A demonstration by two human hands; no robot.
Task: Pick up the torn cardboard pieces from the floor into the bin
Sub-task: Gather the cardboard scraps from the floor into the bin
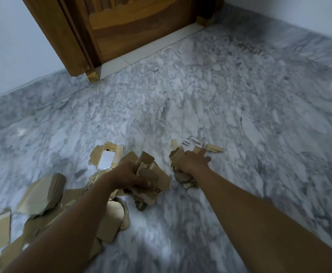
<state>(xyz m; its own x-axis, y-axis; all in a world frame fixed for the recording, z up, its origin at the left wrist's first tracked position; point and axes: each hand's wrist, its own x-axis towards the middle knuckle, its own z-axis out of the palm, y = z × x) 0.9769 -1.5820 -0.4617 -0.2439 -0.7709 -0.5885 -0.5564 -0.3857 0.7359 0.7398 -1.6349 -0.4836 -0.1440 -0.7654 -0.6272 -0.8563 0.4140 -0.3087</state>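
Observation:
Torn brown cardboard pieces lie scattered over the marble floor at the lower left. My left hand (130, 175) is closed around a bunch of crumpled cardboard pieces (153, 174) at the middle of the frame. My right hand (192, 161) grips a second clump of cardboard pieces (183, 177) just to the right. A piece with barcode labels (192, 144) lies right beyond my right hand. A larger piece with a white label (107, 156) rests behind my left hand. More flat pieces (41, 196) spread under and left of my left forearm. No bin is in view.
A wooden door (133, 22) with its frame stands at the top, set in pale walls. Grey-white marble floor (240, 115) stretches to the right and ahead of the hands.

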